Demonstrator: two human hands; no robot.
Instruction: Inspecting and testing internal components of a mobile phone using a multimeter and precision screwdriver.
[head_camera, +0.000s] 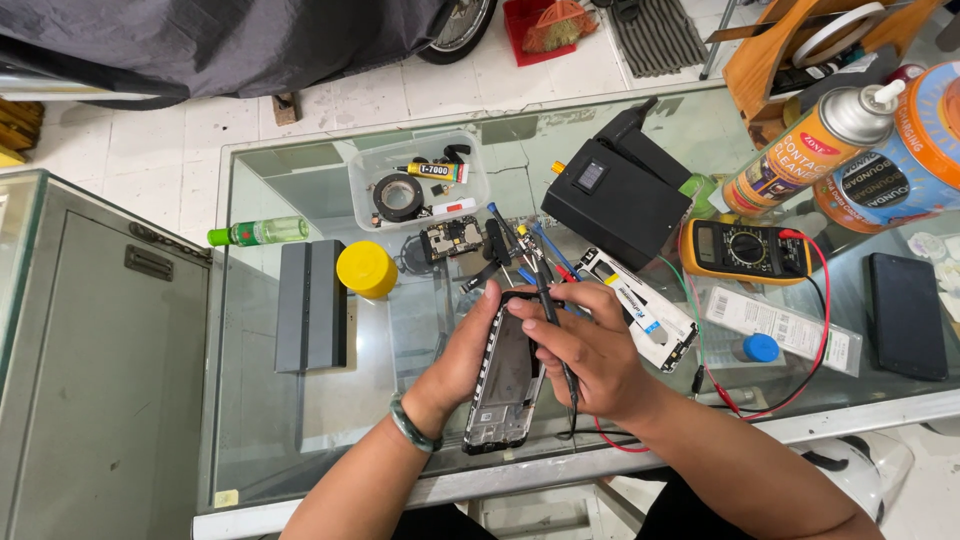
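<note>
Beside yellow cup (366, 268) on glass tabletop (300, 420): opened phone (505, 372) cradled by left hand (468, 358) along edge; probe (556, 340) pinched by right hand (590, 345). Judged light, stiff, fragile; edges best gripped.

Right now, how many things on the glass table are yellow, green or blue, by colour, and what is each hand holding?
Yellow: 2, lid and multimeter
Green: 1, bottle
Blue: 1, cap
Total: 4
Left hand holds the opened phone; right hand holds a dark tool over it.
</note>
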